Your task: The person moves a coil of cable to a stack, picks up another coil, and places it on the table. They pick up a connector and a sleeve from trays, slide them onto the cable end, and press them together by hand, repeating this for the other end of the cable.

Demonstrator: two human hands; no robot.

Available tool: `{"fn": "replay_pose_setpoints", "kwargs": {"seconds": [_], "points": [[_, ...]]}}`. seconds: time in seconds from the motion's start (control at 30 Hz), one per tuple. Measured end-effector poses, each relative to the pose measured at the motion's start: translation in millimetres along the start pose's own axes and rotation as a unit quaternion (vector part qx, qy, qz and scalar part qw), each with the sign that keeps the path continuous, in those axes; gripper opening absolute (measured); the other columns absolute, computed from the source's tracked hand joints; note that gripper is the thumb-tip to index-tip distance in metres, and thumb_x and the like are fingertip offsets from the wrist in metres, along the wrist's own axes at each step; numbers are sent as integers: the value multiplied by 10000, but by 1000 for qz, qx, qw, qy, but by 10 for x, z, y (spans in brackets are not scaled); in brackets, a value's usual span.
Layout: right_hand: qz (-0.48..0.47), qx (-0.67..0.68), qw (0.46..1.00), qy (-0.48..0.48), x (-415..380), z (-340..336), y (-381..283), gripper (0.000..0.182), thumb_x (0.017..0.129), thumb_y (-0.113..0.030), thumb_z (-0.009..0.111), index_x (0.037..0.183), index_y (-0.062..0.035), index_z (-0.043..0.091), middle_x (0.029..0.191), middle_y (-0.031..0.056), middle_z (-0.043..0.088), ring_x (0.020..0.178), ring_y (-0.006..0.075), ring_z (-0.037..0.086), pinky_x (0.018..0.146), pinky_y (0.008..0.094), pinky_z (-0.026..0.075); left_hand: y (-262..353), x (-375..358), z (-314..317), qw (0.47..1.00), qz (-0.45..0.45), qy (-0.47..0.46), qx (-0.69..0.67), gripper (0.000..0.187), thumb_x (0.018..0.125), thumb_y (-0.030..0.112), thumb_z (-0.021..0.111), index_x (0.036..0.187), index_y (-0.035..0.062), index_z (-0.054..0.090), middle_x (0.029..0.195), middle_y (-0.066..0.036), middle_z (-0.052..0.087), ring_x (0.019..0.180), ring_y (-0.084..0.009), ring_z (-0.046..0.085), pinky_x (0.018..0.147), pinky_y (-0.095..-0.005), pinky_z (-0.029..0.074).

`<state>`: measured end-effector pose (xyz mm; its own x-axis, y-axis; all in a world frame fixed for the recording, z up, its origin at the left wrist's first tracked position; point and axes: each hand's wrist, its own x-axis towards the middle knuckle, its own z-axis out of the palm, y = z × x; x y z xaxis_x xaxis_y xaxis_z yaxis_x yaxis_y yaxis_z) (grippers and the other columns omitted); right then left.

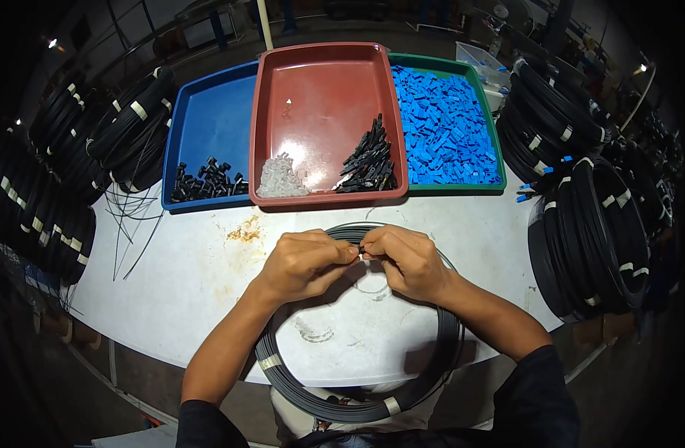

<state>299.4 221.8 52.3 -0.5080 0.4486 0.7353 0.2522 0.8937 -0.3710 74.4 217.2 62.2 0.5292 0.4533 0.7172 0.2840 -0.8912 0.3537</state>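
Both hands meet over the far side of a coil of black cable (283,379), which lies at the front edge of the white table and hangs partly over it. My left hand (307,261) is closed in a pinch, its fingertips touching a small black piece (361,250). From the other side, the fingers of my right hand (406,257) pinch at the same piece. Fingertips cover most of it, so its shape is hard to make out. Pale tape bands wrap the coil near the front.
Behind the hands stand a blue tray (215,93) with black parts, a red tray (327,75) with clear and black parts, and a green tray (494,142) full of blue connectors. Cable coils are stacked at left (40,216) and right (593,231). Loose cable ends lie at left.
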Motion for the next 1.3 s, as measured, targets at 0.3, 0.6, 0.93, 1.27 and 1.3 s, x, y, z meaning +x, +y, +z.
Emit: {"fn": "replay_pose_setpoints", "kwargs": {"seconds": [0.3,0.6,0.93,1.27,1.3], "points": [[-72,-72,995,5,34,-33,-37,226,708,95,677,885,24,556,878,133,648,738,305,662,663,407,551,27,-39,22,975,-188,10,-117,134,758,25,829,881,7,778,800,-117,767,623,-191,721,578,-287,560],[-13,-15,1000,-13,26,20,9,208,728,76,683,883,22,555,912,145,637,771,303,660,670,406,544,18,-38,-2,992,-111,1,-53,128,749,-9,822,859,-2,759,787,-123,761,636,-176,713,589,-284,549],[8,-7,999,-35,-26,-8,-18,233,696,101,658,887,26,548,882,151,612,738,322,638,676,414,531,-38,-30,32,999,-24,-3,-46,135,738,7,830,852,19,759,791,-107,761,629,-208,711,594,-315,565],[-83,-48,995,9,60,-21,-35,217,718,114,648,893,36,545,873,153,606,741,327,638,673,410,531,46,-26,-53,949,-271,-29,-161,116,757,-27,821,850,-12,754,794,-158,766,693,-203,758,657,-276,593],[-92,-63,994,-9,56,-54,-53,216,720,119,642,896,36,546,884,153,612,746,323,640,676,407,535,49,-30,-47,949,-270,-29,-161,116,757,-27,821,850,-12,754,794,-158,766,693,-203,758,657,-276,593]]}}
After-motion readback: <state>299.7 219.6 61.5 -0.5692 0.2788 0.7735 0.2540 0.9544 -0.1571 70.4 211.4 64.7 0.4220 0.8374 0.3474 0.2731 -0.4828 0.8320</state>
